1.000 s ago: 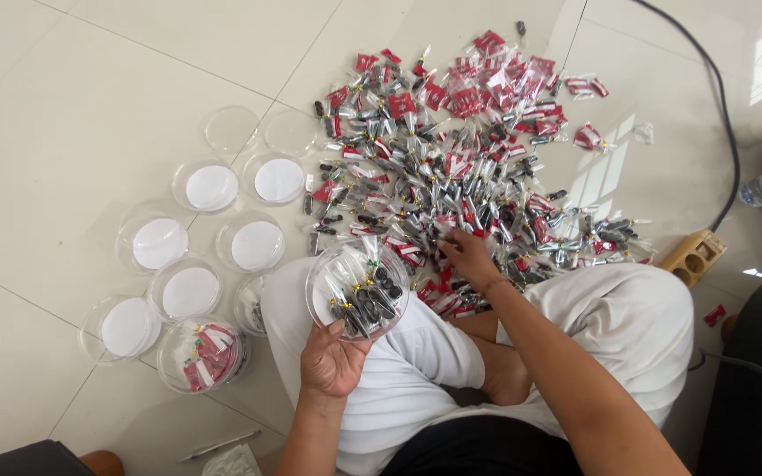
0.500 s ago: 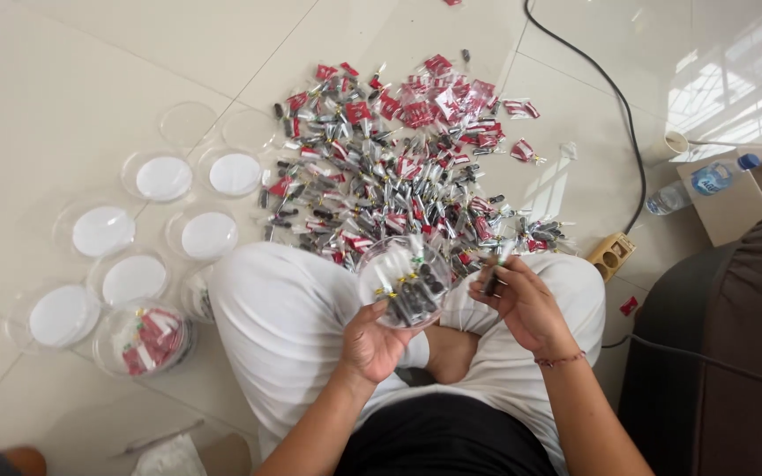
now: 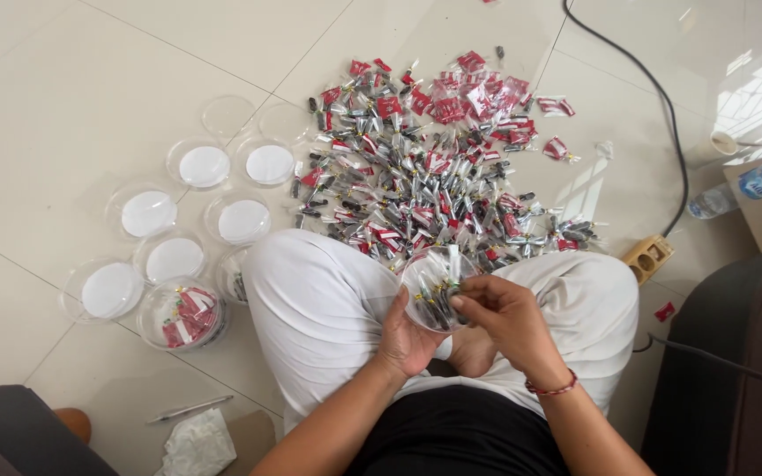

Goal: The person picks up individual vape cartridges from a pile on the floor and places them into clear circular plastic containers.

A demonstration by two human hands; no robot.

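While your left hand [image 3: 409, 339] cups the clear container [image 3: 438, 286] from below, your right hand [image 3: 504, 316] pinches a packet above its rim.

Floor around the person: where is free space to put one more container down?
Bare tile lies far left, beyond the round containers, and at top left above them. Crowded: the packet pile ahead of the knees, and the right side with cable, bottle, socket block.
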